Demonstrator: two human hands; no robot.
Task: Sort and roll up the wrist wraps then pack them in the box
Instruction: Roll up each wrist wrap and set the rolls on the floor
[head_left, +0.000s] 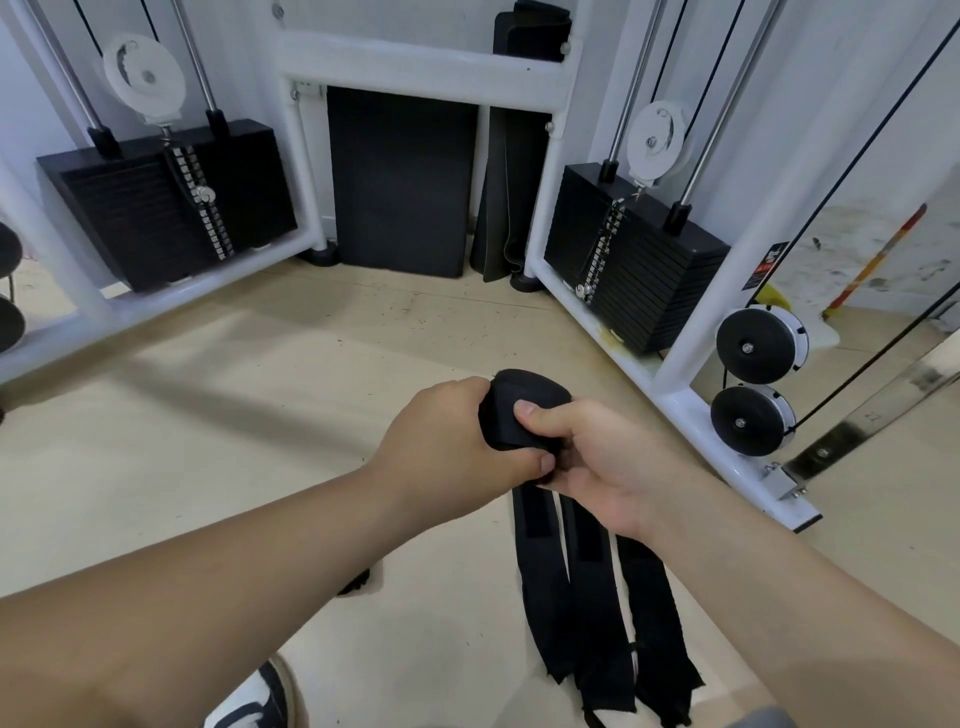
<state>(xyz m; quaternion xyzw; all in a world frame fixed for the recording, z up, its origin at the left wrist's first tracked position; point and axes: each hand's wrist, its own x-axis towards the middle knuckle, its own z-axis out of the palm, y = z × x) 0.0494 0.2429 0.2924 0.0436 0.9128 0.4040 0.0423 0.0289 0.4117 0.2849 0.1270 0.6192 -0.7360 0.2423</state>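
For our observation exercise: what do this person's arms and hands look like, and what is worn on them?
The left forearm and right forearm are bare, without sleeves. The left hand and right hand carry no gloves, rings, watch or bands. Grey fabric shows at the bottom edge by the right arm; sleeve or not, I cannot tell.

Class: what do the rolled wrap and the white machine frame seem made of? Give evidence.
Rolled wrap: likely matte black woven fabric; it curls softly, and flat wraps below fray at the ends. White frame: probably painted metal tubing, smooth, slightly glossy.
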